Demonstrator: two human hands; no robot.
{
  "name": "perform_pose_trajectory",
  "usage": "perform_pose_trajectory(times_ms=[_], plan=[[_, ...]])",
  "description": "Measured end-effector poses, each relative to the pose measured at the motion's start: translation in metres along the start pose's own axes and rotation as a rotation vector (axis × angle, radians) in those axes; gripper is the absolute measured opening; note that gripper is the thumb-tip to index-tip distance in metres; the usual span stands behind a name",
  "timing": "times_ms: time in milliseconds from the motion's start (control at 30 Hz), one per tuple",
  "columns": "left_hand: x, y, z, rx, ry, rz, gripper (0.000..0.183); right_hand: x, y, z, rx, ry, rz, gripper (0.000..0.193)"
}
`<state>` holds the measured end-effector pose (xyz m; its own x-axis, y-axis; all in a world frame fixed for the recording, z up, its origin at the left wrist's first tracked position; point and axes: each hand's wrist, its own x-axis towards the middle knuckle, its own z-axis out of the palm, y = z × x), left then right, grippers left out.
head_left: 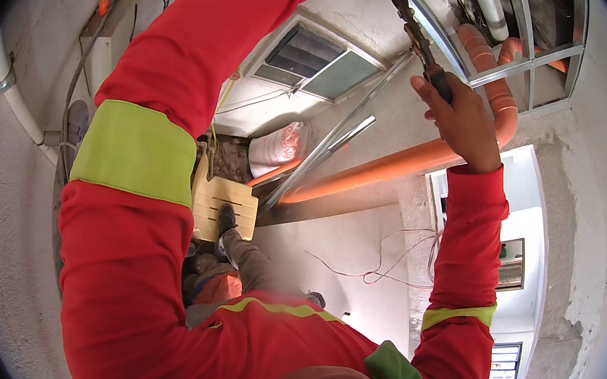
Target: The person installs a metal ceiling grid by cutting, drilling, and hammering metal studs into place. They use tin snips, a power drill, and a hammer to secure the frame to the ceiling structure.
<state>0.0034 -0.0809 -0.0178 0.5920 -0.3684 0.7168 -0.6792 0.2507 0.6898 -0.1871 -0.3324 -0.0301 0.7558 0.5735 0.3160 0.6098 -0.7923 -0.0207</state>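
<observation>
My right hand [466, 126] is raised at the upper right, its fingers wrapped round the black and red handle of a pair of pliers [415, 34]. The dark jaws of the pliers point up and left beside a galvanized metal ceiling frame [531, 63]; whether they touch it cannot be made out. My left arm [174, 47], in a red sleeve with a lime band, reaches up past the top edge. Only a sliver of skin shows at that edge by the frame, so my left hand's grip is hidden.
Below the frame runs a thick orange pipe [384, 170]. Loose metal profiles [322, 158] lean near a white sack [276, 147]. My shoe [227, 220] rests on a yellow slatted platform [215, 193]. Thin wire [376, 274] hangs beside a doorway [526, 237]; grey conduit [24, 109] lines the left wall.
</observation>
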Motion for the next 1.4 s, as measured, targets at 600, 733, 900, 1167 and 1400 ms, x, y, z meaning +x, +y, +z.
perform_pose_trajectory(times_ms=[600,733,900,1167,1400], plan=[[-0.004,0.007,0.001,0.014,-0.037,-0.073,0.051,0.004,0.050,0.008,-0.226,0.072,0.039,0.040],[-0.006,0.009,0.002,-0.017,-0.051,-0.085,0.053,0.016,0.060,0.005,-0.082,-0.089,0.193,0.054],[-0.007,0.011,-0.001,0.061,-0.042,-0.076,0.055,0.020,0.058,0.014,-0.017,-0.126,0.387,0.063],[-0.011,0.012,0.001,-0.039,-0.106,-0.083,0.055,0.016,0.058,0.017,-0.177,-0.059,0.393,0.058],[0.001,0.000,-0.011,-0.145,-0.197,-0.116,0.049,-0.026,0.126,0.095,-0.408,-0.362,0.280,0.046]])
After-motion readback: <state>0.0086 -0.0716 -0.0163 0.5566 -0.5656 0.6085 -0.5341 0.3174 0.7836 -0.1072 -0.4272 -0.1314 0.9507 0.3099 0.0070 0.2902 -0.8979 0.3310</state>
